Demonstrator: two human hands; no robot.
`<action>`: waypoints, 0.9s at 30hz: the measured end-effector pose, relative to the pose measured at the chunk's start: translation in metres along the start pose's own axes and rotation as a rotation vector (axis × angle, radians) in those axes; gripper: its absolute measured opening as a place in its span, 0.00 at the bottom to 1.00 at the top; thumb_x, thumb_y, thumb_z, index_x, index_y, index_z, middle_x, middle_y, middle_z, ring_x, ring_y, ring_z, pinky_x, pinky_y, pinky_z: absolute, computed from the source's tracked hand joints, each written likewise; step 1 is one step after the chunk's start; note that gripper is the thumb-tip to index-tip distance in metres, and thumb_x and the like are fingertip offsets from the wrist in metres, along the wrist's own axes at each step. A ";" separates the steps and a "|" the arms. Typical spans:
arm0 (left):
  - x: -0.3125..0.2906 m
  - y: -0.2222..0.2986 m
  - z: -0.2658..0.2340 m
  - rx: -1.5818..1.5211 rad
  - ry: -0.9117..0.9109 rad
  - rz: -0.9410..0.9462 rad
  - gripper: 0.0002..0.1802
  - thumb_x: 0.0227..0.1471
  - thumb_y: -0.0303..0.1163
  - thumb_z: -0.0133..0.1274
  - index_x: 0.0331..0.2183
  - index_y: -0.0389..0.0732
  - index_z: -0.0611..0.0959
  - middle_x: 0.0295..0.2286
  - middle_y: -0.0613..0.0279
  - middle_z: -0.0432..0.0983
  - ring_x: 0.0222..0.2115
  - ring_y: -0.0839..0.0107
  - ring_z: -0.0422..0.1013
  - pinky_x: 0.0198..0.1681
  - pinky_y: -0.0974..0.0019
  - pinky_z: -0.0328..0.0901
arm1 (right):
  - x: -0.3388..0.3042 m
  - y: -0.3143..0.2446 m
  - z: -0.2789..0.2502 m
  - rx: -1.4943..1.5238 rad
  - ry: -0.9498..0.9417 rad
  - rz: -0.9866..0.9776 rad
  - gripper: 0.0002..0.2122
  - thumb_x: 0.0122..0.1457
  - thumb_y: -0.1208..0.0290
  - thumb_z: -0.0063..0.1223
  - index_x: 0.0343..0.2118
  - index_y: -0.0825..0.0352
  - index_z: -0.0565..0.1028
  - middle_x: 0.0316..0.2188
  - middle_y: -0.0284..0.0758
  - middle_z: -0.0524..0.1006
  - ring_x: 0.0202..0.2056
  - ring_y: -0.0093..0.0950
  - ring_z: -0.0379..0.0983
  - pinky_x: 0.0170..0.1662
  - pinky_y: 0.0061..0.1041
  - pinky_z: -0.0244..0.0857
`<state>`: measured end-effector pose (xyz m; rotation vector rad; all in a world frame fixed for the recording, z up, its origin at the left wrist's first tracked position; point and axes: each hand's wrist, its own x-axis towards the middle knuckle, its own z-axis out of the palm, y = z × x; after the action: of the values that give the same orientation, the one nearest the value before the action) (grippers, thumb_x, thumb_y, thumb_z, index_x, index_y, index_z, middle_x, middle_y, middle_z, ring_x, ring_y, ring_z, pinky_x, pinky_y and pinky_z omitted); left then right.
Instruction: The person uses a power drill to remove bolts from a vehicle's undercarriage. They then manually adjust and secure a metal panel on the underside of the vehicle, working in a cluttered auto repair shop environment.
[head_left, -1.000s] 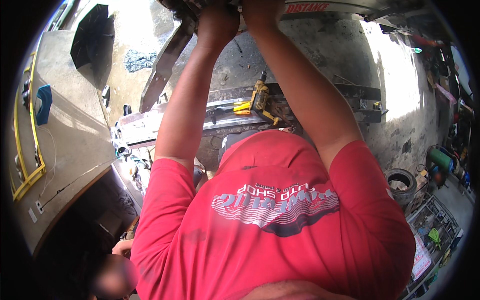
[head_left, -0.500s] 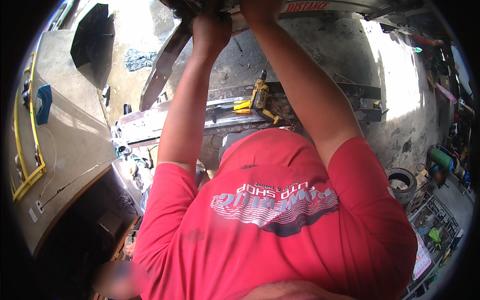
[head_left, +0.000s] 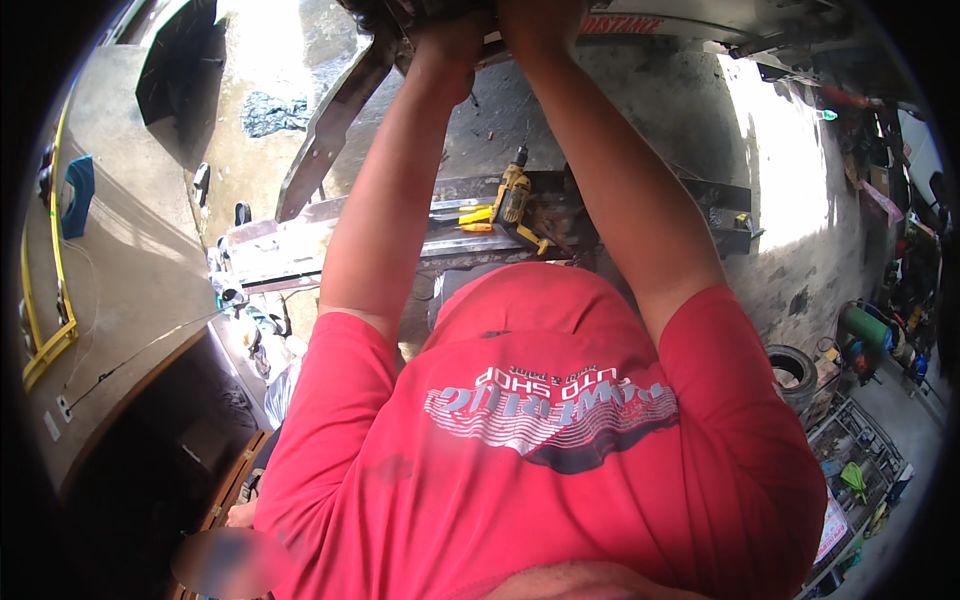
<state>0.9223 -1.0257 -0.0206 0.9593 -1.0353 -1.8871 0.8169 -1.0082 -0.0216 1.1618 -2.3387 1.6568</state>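
Note:
Both my arms reach forward to the top of the picture. My left hand is up against a dark metal part on the underside of a pale vehicle body panel with red lettering. Close beside it, my right hand is at the same panel's lower edge, partly cut off by the picture's top. The fingers of both hands are hidden, so their grip does not show. A curved dark metal bar hangs down left of my left hand. Below my hands, a yellow and black power drill rests beside yellow-handled tools.
Long metal strips lie across in front of my body. A black umbrella stands far left, near a yellow frame. At right are a tyre, a green cylinder and a metal rack. Another person's hand shows at lower left.
My left hand has moved right, nearer my right hand, which has also shifted slightly right. The view has shifted a little. The drill stays on the strips.

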 end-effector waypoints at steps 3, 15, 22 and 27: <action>0.010 -0.006 -0.002 -0.035 -0.018 -0.027 0.20 0.53 0.22 0.55 0.49 0.44 0.80 0.44 0.63 0.81 0.40 0.67 0.78 0.36 0.57 0.76 | -0.001 0.002 0.001 -0.086 0.003 -0.054 0.13 0.50 0.66 0.64 0.34 0.70 0.82 0.31 0.50 0.82 0.36 0.52 0.80 0.40 0.48 0.73; 0.009 -0.005 0.006 -0.156 0.143 -0.041 0.23 0.49 0.22 0.53 0.48 0.47 0.77 0.38 0.64 0.79 0.36 0.67 0.76 0.34 0.57 0.75 | -0.001 0.000 -0.009 -0.021 -0.100 -0.159 0.08 0.53 0.71 0.59 0.35 0.67 0.79 0.31 0.53 0.80 0.35 0.55 0.78 0.37 0.50 0.71; 0.000 0.001 0.011 -0.216 0.117 -0.022 0.23 0.50 0.22 0.53 0.49 0.46 0.76 0.40 0.62 0.79 0.36 0.65 0.76 0.34 0.57 0.75 | 0.002 -0.010 -0.015 0.184 -0.101 -0.182 0.10 0.54 0.69 0.58 0.38 0.64 0.81 0.32 0.49 0.82 0.37 0.51 0.79 0.39 0.47 0.73; -0.005 -0.005 0.014 -0.143 0.067 0.141 0.12 0.55 0.34 0.56 0.42 0.43 0.84 0.34 0.57 0.82 0.30 0.62 0.78 0.33 0.56 0.73 | -0.002 0.005 -0.011 -0.052 -0.146 -0.228 0.14 0.56 0.66 0.60 0.42 0.70 0.79 0.33 0.48 0.83 0.35 0.46 0.82 0.39 0.41 0.74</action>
<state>0.9111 -1.0151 -0.0187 0.8392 -0.8927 -1.7745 0.8107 -0.9970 -0.0218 1.5204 -2.2121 1.4730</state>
